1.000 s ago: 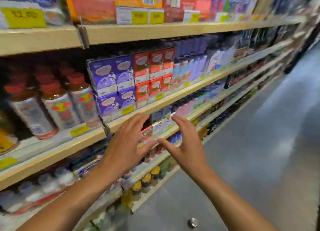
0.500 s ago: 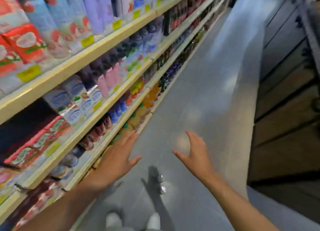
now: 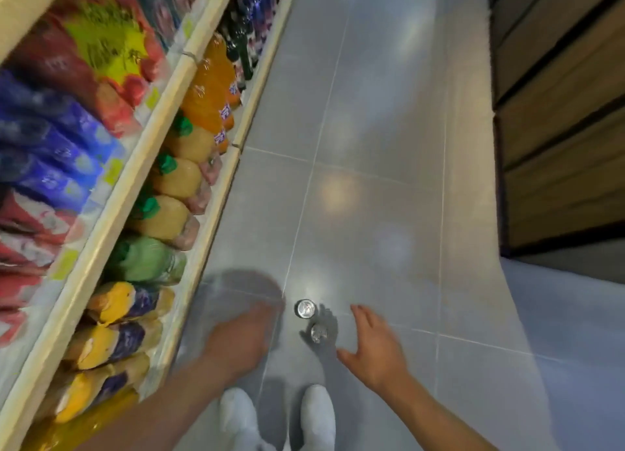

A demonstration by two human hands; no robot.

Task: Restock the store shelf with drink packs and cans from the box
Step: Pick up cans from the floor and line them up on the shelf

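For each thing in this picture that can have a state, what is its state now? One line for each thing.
Left hand: open, blurred, holding nothing, above the floor.
Right hand: open, fingers spread, empty, beside the cans.
Far can: upright on the floor, not held.
Near can: upright on the floor, not held.
Bottom shelf: filled with bottles.

The grey tiled floor (image 3: pixel 382 119) carried 2 cans (image 3: pixel 306 308) standing upright close together, just ahead of my white shoes (image 3: pixel 318 413), the nearer can (image 3: pixel 319 332) slightly to the right of the other. To my left, the bottom shelf (image 3: pixel 216 193) held a row of bottles: orange ones (image 3: pixel 211 88) farther along, pale yellow ones with green caps (image 3: pixel 176 176) nearer, a green one (image 3: pixel 145 259), then yellow ones with purple labels (image 3: pixel 115 305). The shelf above (image 3: pixel 111 213) held blurred red and blue packs (image 3: pixel 50 166).
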